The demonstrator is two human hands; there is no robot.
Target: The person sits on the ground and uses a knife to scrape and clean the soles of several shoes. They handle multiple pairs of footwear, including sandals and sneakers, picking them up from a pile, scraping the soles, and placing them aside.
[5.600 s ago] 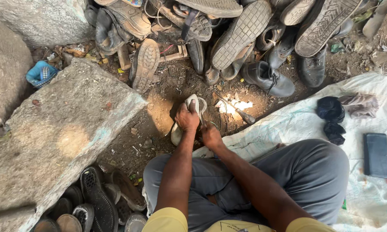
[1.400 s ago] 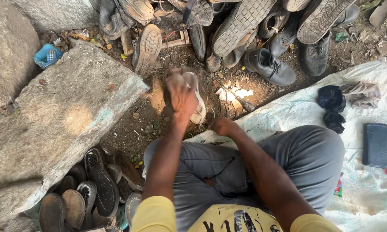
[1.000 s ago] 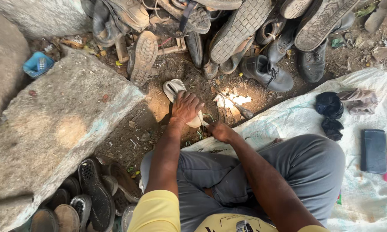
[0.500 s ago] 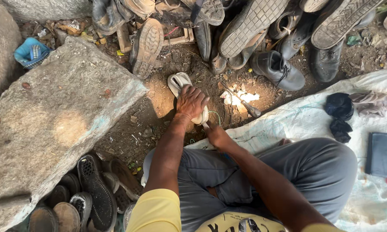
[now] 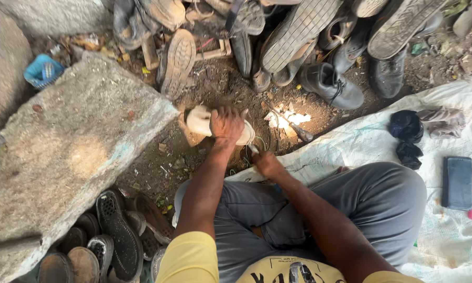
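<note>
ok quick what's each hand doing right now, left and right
Left hand: closed over the pale sandal, pressing it to the ground.
Right hand: closed on a thin tool at the sandal's edge; what kind of tool cannot be told.

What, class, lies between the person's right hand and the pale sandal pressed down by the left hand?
Nothing visible. The left hand lies on the pale, worn sandal, while the right hand sits just beside its near end, with only bare dirt and thin thread between.
</note>
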